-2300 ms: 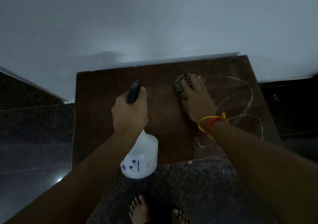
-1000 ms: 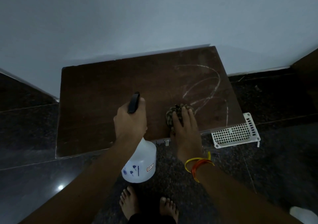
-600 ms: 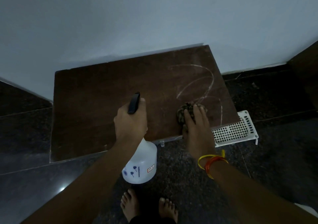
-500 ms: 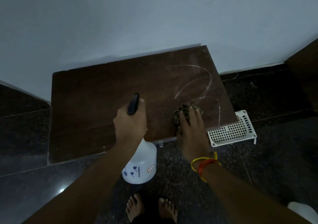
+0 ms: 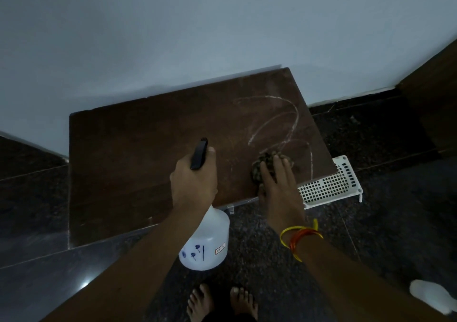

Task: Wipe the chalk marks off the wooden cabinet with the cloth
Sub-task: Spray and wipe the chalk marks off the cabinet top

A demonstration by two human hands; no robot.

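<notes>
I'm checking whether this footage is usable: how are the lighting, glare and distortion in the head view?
Head view: dim and bluish; chalk marks on the wooden cabinet stay faintly legible; the cloth is murky under the right hand; one small glare spot on the floor; wide-angle bending at the edges.

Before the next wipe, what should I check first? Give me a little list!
1. Cloth under the right hand: ok, straight fingers press it onto the cabinet top.
2. Chalk marks left to wipe: not ok, curved lines show beyond the cloth, toward the wall.
3. Path to those marks: ok, nothing lies on the wood between cloth and lines.
4. Spray bottle out of the way: ok, the left hand grips its neck, left of the cloth.
5. Cloth damp enough: cannot tell.
6. White plastic rack by the cabinet's right edge: ok, off the wiping area.
</notes>
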